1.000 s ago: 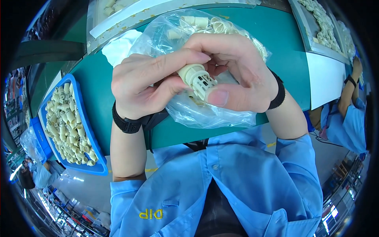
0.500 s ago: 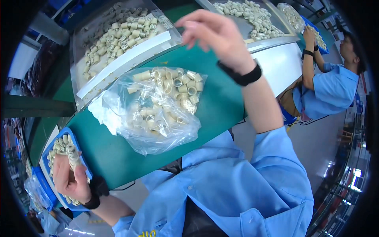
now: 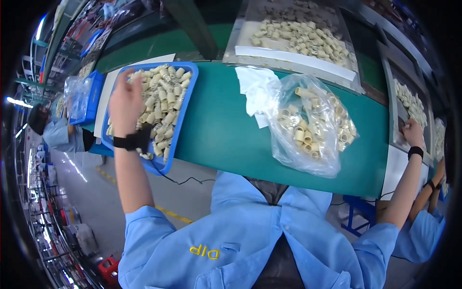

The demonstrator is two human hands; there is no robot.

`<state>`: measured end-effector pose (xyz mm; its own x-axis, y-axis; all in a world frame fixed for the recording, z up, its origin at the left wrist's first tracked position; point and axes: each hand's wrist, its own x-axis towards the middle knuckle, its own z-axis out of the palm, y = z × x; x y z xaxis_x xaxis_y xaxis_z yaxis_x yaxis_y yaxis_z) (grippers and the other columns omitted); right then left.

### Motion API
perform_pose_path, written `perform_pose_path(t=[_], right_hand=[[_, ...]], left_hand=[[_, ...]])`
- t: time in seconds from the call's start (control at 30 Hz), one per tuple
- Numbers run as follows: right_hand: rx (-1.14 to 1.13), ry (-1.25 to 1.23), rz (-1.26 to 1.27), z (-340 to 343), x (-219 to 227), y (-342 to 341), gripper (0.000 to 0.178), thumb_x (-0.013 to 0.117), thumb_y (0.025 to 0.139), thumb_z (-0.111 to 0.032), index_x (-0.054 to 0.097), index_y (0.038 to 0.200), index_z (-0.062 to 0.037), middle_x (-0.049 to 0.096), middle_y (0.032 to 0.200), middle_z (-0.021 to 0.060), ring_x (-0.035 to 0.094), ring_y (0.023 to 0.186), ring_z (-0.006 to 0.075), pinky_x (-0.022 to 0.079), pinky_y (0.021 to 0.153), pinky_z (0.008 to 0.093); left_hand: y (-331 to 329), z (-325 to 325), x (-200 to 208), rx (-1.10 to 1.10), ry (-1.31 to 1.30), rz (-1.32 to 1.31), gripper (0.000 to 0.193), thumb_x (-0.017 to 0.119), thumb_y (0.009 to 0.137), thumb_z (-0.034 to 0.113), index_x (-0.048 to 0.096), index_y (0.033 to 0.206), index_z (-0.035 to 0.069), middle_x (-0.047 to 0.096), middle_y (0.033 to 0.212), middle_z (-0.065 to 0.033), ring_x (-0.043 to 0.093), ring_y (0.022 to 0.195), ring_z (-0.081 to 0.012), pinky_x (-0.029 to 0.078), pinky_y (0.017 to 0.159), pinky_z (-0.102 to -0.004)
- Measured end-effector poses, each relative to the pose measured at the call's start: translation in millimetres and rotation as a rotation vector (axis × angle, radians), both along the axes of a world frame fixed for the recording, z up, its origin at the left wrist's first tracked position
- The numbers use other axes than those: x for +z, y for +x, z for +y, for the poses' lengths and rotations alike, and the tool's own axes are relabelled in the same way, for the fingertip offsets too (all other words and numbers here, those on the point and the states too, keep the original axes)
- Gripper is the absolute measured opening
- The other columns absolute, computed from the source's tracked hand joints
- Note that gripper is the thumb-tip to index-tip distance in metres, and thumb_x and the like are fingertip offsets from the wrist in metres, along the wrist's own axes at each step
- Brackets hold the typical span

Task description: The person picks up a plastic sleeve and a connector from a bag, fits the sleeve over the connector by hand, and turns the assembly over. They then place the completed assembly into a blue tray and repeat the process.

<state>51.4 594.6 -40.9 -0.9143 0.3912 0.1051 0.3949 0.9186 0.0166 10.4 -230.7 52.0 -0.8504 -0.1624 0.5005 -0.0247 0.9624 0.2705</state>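
Over the left side of a blue tray (image 3: 179, 123) my left hand (image 3: 126, 103) is raised, its slightly blurred fingers apart and nothing visible in them. The tray holds a heap of short cream cylindrical parts (image 3: 166, 103), some with printed bands. Far to the right, my right hand (image 3: 413, 132) is at the near end of a framed tray with pale cylindrical parts (image 3: 409, 101). Its fingers are closed together; what they may hold is too small to name. Between the hands, a clear plastic bag (image 3: 308, 161) with cream ring-shaped parts inside lies on the green mat (image 3: 216, 115).
A white crumpled cloth (image 3: 260, 91) touches the bag's left side. Behind it stands a framed tray (image 3: 298, 55) of cream cylinders with a white front strip. A green post (image 3: 190, 26) rises at the back. People sit at both far sides; a blue bin (image 3: 89, 103) is left.
The view has turned to the left. My left hand, which held cylindrical parts beside the blue tray, now shows none. My right hand has moved from above the bag to the right-hand framed tray.
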Motion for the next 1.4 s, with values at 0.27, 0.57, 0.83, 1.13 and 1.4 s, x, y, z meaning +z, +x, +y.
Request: perform_pose_path(t=[0.27, 0.57, 0.83, 1.13, 1.4], right_hand=[[0.433, -0.338, 0.331, -105, 43, -21, 0.033, 0.047, 0.093, -0.004, 0.054, 0.125, -0.0089, 0.060, 0.104, 0.0061, 0.054, 0.079, 0.0135, 0.044, 0.074, 0.0270], [0.835, -1.281, 0.392, -327, 58, -46, 0.023, 0.038, 0.102, -0.016, 0.054, 0.114, -0.0025, 0.052, 0.093, 0.0007, 0.048, 0.073, 0.0071, 0.038, 0.065, 0.0200], [0.640, -1.719, 0.453, -333, 21, -39, 0.021, 0.040, 0.103, -0.021, 0.053, 0.105, -0.0038, 0.043, 0.073, -0.0019, 0.039, 0.058, 0.0060, 0.032, 0.053, 0.0196], [0.475, -1.703, 0.496, -328, 18, -42, 0.020, 0.039, 0.104, -0.017, 0.054, 0.104, -0.0043, 0.039, 0.068, -0.0065, 0.028, 0.053, 0.0006, 0.023, 0.049, 0.0179], [0.532, -1.630, 0.472, -340, 22, -41, 0.016, 0.040, 0.104, -0.016, 0.052, 0.104, -0.0055, 0.038, 0.068, -0.0064, 0.027, 0.054, -0.0001, 0.023, 0.049, 0.0167]], left_hand=[[35, 154, -15, -0.881, 0.062, -0.183, 0.011, 0.070, 0.080, 0.011, 0.068, 0.091, 0.011, 0.064, 0.081, -0.0048, 0.062, 0.068, -0.0272, 0.050, 0.062, -0.0367], [-40, 261, -103, -1.189, 0.091, -0.019, 0.012, 0.066, 0.078, 0.010, 0.067, 0.091, 0.008, 0.064, 0.092, -0.0076, 0.061, 0.090, -0.0297, 0.050, 0.079, -0.0403], [-26, 243, -83, -1.120, 0.131, -0.092, 0.023, 0.063, 0.079, 0.007, 0.064, 0.102, 0.005, 0.064, 0.103, -0.0135, 0.059, 0.105, -0.0324, 0.049, 0.087, -0.0411], [-32, 90, 45, -0.570, -0.040, -0.625, 0.016, 0.056, 0.082, 0.004, 0.068, 0.094, 0.003, 0.069, 0.091, -0.0161, 0.066, 0.085, -0.0359, 0.053, 0.077, -0.0421], [-262, -45, -70, -0.588, -0.216, -0.261, 0.035, 0.058, 0.086, 0.009, 0.063, 0.121, 0.011, 0.067, 0.108, -0.0172, 0.063, 0.106, -0.0313, 0.049, 0.092, -0.0405]])
